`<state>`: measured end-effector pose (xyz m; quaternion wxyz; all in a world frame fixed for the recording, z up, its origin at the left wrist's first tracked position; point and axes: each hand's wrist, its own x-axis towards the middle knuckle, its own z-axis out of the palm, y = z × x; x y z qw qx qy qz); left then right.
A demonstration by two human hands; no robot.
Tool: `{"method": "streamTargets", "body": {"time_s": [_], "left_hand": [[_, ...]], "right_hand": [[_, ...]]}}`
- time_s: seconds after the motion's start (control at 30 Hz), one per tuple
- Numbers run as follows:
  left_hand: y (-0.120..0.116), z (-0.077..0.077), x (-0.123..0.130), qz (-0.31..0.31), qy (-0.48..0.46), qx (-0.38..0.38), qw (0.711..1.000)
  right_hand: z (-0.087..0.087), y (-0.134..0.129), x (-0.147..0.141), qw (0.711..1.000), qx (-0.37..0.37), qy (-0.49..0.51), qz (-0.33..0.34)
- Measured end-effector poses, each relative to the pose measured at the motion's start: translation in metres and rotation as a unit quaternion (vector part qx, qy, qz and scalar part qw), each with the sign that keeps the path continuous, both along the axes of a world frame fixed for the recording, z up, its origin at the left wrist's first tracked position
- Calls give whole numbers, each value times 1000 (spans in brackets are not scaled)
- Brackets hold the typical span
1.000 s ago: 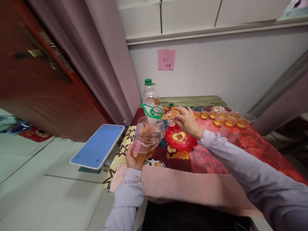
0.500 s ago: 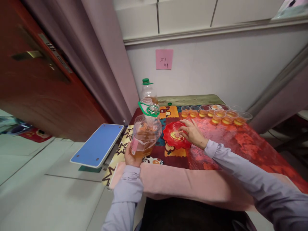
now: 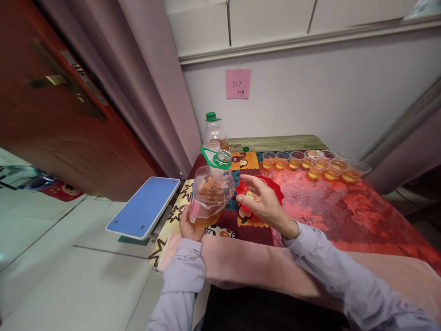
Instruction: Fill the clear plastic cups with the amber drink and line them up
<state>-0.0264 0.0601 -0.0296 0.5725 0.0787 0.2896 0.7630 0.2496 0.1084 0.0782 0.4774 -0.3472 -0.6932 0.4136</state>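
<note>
My left hand (image 3: 191,226) is wrapped round the lower left side of a large clear plastic jug (image 3: 212,191). The jug is uncapped, has a green handle ring at its neck, and holds amber liquid in its lower part. My right hand (image 3: 264,202) is just right of the jug, apart from it, with thumb and fingers spread and nothing gripped. Below that hand lies a red scalloped plate (image 3: 275,187), partly covered by it. Whether the clear cup stands in the plate is hard to make out behind my hand.
Several clear cups of amber liquid (image 3: 319,166) stand in rows at the back right. Behind the jug is a capped jug (image 3: 214,131), with a loose green cap (image 3: 245,149) nearby. A pink cloth (image 3: 248,262) covers the table's front edge; a blue stool (image 3: 144,207) stands left.
My right hand has let go of the clear cup on the red plate and moved left towards the jug, fingers apart. My left hand stays on the jug.
</note>
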Motion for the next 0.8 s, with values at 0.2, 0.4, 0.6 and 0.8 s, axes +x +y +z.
{"method": "streamTargets", "body": {"time_s": [0.2, 0.4, 0.6, 0.8], "left_hand": [[1, -14, -8, 4, -4, -2, 1000], [3, -19, -17, 32, 7, -29, 999], [3, 8, 9, 57, 101, -71, 991], [4, 28, 35, 117, 126, -84, 982]], "right_hand": [[-18, 0, -41, 987, -88, 135, 17], [-25, 4, -41, 978, -101, 181, -33], [-29, 10, -32, 962, -119, 240, -57], [-23, 12, -25, 948, -150, 279, -14]]}}
